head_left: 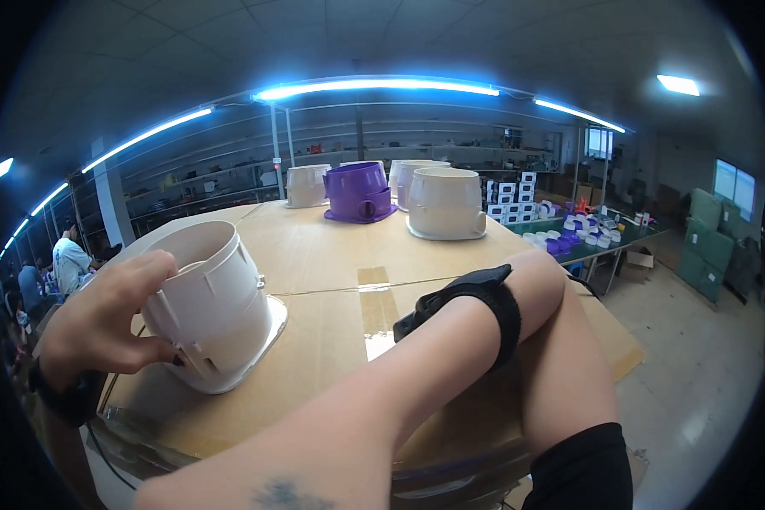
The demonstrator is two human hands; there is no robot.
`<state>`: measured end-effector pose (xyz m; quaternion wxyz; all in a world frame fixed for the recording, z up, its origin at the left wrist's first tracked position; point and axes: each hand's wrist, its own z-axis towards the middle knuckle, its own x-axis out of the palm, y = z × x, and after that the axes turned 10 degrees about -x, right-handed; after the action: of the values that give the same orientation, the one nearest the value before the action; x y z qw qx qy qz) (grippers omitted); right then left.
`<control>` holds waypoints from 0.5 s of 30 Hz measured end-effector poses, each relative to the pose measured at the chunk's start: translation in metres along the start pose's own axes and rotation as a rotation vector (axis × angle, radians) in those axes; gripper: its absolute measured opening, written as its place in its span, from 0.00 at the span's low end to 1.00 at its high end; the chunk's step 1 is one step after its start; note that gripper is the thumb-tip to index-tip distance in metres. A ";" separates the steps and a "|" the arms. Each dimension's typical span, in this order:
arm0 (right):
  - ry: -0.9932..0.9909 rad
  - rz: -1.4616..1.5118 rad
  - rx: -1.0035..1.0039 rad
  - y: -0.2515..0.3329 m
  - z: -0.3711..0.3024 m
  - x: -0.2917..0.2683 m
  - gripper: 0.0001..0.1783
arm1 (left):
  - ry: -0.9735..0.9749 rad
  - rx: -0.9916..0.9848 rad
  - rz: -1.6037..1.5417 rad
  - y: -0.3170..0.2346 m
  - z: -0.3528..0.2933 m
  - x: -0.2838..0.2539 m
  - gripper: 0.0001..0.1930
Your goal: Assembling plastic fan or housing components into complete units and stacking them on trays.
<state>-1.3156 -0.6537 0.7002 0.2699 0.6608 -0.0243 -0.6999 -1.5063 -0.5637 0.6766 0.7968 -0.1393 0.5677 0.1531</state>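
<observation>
Right hand: out of my view; the right forearm (382, 382) folds back across the lower middle, so I cannot tell its grip.
Left hand (102, 316): at the frame's left, grasping the white tub (212, 297), fingers over the rim, thumb on the outer wall, likely to steady it.
Tub footing: left of centre, flared base on the cardboard-topped counter (314, 255), which I judge gives stability.
Farther tubs: purple tub (354, 194) and pale tubs (446, 204), upper centre, perhaps set back for elbow room.
Green table (523, 228): upper right, carrying loose purple and white parts (585, 225).
</observation>
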 end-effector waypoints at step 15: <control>-0.196 0.040 0.019 -0.021 -0.012 0.002 0.13 | 0.051 -0.083 -0.071 -0.002 -0.001 0.001 0.27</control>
<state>-1.3112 -0.6328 0.6891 0.2741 0.5910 -0.0704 -0.7554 -1.5064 -0.5656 0.6756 0.7806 -0.1964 0.5755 0.1445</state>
